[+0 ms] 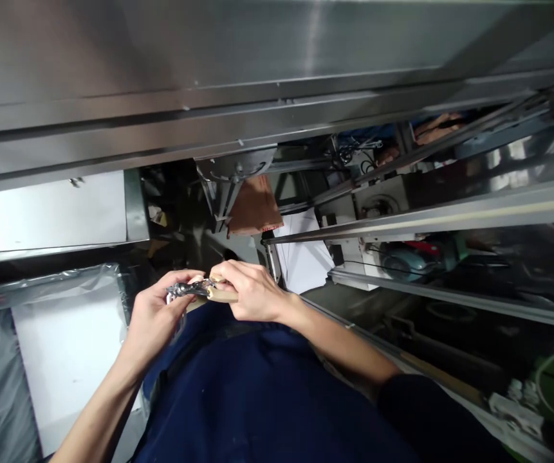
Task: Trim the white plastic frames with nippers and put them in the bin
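In front of my body, my right hand [256,294] is closed around the cream-coloured handles of a small pair of pliers [222,295]. The metal head of the pliers points left, toward my left hand [154,314]. That hand pinches a small, shiny, dark and clear piece [179,289] between thumb and fingers. Pliers and piece meet between the two hands; whether the jaws bite on it I cannot tell. My left fingers hide part of the piece, and its exact kind does not show.
A broad steel machine panel [257,58] runs across the top. White sheets lie on a steel surface [134,206] at left, above a plastic-lined box [122,283]. A brown carton [255,206] stands beyond my hands. Metal rails [450,222] extend along the right.
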`<state>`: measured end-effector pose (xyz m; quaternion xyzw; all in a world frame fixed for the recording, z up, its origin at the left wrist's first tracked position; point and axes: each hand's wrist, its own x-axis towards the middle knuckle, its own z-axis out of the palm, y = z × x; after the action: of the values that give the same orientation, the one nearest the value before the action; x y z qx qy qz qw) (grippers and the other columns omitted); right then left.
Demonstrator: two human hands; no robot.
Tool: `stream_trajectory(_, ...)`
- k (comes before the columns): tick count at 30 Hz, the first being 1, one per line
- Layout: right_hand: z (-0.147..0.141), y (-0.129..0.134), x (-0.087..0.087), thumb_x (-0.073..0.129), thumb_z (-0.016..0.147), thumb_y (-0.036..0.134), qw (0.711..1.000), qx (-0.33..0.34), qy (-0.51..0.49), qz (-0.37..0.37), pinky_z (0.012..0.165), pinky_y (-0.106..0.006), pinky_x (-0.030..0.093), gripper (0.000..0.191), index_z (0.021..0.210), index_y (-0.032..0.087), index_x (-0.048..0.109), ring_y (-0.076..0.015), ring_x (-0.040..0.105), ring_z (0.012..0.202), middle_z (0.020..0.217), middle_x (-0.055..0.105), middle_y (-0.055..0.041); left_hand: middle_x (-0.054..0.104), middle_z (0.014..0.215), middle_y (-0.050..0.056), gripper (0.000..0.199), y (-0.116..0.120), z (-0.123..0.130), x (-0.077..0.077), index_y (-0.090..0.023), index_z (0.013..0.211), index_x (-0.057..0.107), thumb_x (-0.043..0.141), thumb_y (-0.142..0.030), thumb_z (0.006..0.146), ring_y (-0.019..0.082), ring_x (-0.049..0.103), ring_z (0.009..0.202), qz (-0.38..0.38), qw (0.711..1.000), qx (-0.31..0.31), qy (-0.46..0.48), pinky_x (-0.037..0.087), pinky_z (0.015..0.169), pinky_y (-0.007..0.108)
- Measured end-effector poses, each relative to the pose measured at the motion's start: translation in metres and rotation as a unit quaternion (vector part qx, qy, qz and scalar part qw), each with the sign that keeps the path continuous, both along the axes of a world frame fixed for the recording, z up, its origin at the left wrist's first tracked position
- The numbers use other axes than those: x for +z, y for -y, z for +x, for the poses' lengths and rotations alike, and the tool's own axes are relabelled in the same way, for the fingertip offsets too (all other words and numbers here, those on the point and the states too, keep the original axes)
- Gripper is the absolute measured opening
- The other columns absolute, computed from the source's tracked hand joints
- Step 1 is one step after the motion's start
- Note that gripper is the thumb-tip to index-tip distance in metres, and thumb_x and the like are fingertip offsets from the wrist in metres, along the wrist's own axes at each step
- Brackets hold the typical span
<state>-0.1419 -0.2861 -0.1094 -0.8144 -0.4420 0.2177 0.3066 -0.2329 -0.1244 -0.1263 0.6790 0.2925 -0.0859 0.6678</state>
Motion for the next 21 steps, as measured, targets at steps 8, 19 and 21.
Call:
stream_trajectory(8,-0.033,0.004,-0.003,0.047,0.077,0.015,0.990,-0.117,-0.051,0.057,0.067,-0.022,0.041,0.017,0.093,0.019,0.046,-0.0129,0.054,0.072,0.081,0.056,-0.0005,0.063,0.087,0.002,0.019,-0.004,0.002,-0.001,-0.018,0.089,0.063,0.062,-0.030,0.075,0.018,0.056,0.080,-0.030,0.998,-0.046,0.000,0.042,0.073,0.027)
stream_trajectory(19,-0.036,0.013,-0.002,0.049,0.081,0.023,0.978,-0.175,-0.086,0.078,0.064,-0.022,0.042,0.013,0.092,0.018,0.047,-0.0114,0.052,0.066,0.075,0.055,-0.0001,0.061,0.075,0.000,0.026,0.002,0.002,0.001,-0.018,0.088,0.062,0.069,-0.036,0.072,0.014,0.052,0.068,-0.072,0.995,-0.066,-0.015,0.039,0.062,0.023)
stream_trajectory(21,-0.036,0.012,-0.002,0.049,0.081,0.023,0.979,-0.170,-0.088,0.076,0.064,-0.022,0.043,0.014,0.093,0.018,0.047,-0.0116,0.053,0.066,0.077,0.056,-0.0008,0.061,0.078,0.001,0.023,0.003,0.002,0.001,-0.017,0.084,0.062,0.067,-0.036,0.073,0.015,0.053,0.071,-0.050,0.997,-0.060,0.003,0.040,0.064,0.025)
